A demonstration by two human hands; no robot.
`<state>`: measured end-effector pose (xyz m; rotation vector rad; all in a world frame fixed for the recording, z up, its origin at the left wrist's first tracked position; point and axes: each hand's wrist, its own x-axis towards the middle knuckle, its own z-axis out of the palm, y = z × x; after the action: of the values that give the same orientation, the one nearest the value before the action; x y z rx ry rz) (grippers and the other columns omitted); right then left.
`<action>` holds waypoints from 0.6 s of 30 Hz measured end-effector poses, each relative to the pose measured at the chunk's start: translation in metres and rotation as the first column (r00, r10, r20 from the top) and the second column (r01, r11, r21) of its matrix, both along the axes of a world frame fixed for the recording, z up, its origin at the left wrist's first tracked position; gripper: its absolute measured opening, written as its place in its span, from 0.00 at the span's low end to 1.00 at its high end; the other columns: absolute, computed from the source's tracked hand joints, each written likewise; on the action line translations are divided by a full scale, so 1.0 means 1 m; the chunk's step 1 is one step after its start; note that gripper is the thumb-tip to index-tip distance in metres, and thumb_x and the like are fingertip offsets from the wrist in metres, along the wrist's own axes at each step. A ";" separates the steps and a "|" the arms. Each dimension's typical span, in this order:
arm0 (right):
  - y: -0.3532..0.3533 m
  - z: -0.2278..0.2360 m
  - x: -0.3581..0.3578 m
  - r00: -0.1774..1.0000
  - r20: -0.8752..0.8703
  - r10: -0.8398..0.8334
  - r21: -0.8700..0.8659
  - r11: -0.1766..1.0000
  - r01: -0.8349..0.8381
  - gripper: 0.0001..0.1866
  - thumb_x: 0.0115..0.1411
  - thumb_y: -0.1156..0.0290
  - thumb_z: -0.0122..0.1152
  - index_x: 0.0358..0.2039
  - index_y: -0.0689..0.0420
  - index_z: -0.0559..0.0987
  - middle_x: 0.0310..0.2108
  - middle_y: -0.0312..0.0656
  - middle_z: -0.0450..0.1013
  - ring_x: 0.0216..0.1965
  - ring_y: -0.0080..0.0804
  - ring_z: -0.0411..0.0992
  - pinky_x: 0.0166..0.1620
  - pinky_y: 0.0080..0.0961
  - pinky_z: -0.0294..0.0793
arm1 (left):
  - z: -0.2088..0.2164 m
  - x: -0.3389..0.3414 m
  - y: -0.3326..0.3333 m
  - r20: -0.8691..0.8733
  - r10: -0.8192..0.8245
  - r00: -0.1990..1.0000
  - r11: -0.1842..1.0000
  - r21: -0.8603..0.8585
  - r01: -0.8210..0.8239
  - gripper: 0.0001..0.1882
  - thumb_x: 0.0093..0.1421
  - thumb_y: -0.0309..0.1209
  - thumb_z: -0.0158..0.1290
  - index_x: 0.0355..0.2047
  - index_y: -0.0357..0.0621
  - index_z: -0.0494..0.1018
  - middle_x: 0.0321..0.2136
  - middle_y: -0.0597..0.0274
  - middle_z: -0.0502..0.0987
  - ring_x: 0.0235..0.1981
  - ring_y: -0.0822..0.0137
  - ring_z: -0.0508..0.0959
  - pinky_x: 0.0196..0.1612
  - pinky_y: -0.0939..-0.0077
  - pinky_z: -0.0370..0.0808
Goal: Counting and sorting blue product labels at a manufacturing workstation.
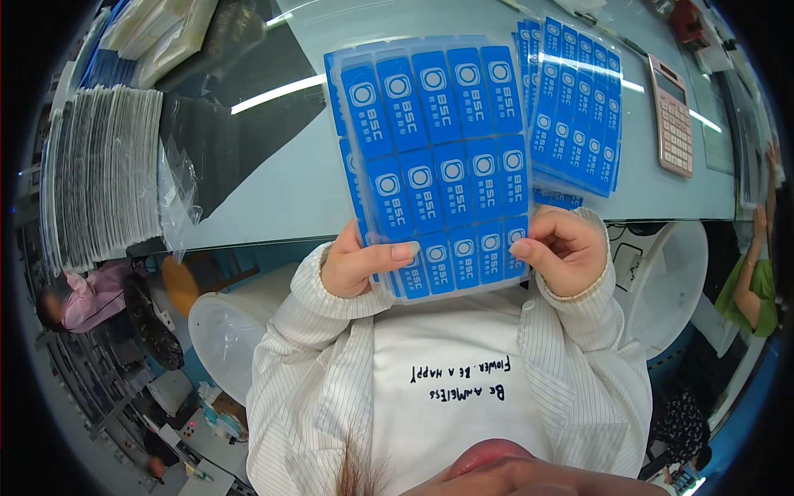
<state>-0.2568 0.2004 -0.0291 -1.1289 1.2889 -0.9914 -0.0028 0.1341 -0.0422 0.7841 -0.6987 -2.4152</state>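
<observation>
Left hand (354,260) and right hand (571,252) are pinching blue sheets (437,194) near lower corners; light, even pinching is probably preventing creases.

The blue sheets (452,178) have a smooth plastic sheen; the tabletop (281,190) is glossy, perhaps glass; the jacket (310,372) is matt cloth; the clear bag (176,194) is crinkled, shiny plastic.
</observation>
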 end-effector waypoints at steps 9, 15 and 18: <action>0.001 -0.002 -0.017 0.996 -0.055 -0.076 -0.161 0.985 0.066 0.07 0.57 0.75 0.58 0.33 0.66 0.77 0.25 0.35 0.73 0.18 0.15 0.62 0.21 0.12 0.58 | -0.002 0.002 0.006 0.018 0.045 0.999 0.998 -0.050 -0.044 0.31 0.54 0.28 0.55 0.58 0.40 0.57 0.50 0.49 0.70 0.50 0.56 0.72 0.51 0.58 0.70; 0.001 -0.012 -0.057 0.768 0.137 -0.626 -0.178 0.747 0.641 0.09 0.59 0.75 0.57 0.38 0.64 0.77 0.26 0.35 0.74 0.18 0.12 0.61 0.20 0.08 0.54 | -0.001 0.008 0.002 0.000 0.088 0.996 0.995 -0.044 -0.087 0.29 0.55 0.27 0.54 0.57 0.40 0.59 0.50 0.49 0.70 0.50 0.56 0.73 0.51 0.59 0.70; -0.016 -0.016 -0.066 0.669 0.110 -0.735 -0.218 0.639 0.738 0.09 0.58 0.74 0.58 0.39 0.64 0.77 0.27 0.36 0.75 0.19 0.12 0.62 0.21 0.07 0.55 | 0.002 0.010 0.002 -0.004 0.121 0.993 0.991 -0.062 -0.121 0.30 0.55 0.28 0.55 0.57 0.40 0.59 0.50 0.48 0.70 0.49 0.55 0.73 0.51 0.58 0.71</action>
<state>-0.3230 0.1844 -0.0451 -0.7408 1.7023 -1.8097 0.0067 0.1365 -0.0399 0.7778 -0.7019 -2.2743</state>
